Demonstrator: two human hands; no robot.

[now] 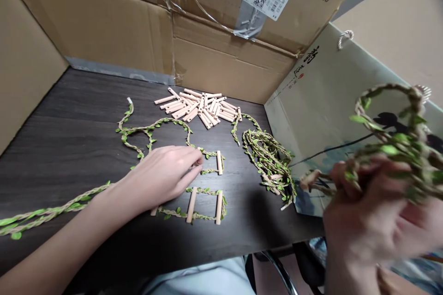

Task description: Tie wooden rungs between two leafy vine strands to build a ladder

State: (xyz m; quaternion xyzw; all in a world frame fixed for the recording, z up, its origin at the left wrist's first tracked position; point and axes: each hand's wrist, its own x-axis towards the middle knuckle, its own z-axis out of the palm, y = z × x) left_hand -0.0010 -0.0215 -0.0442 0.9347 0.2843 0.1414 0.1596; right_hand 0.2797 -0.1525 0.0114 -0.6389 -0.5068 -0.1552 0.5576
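My left hand lies over the dark table, thumb and fingers pinched at a wooden rung of the upper small rope ladder. Just below, partly under the hand, is a second leafy ladder with wooden rungs. At the right, raised and blurred, my right hand is closed round a bundle of leafy rope with a wooden stick hanging from it. A coiled heap of leafy rope rests between the hands, towards the right.
Many short wooden sticks with holes are piled at the back. Loose leafy rope curves across the left. A cardboard wall encloses the back, and a pale printed bag stands at the right edge.
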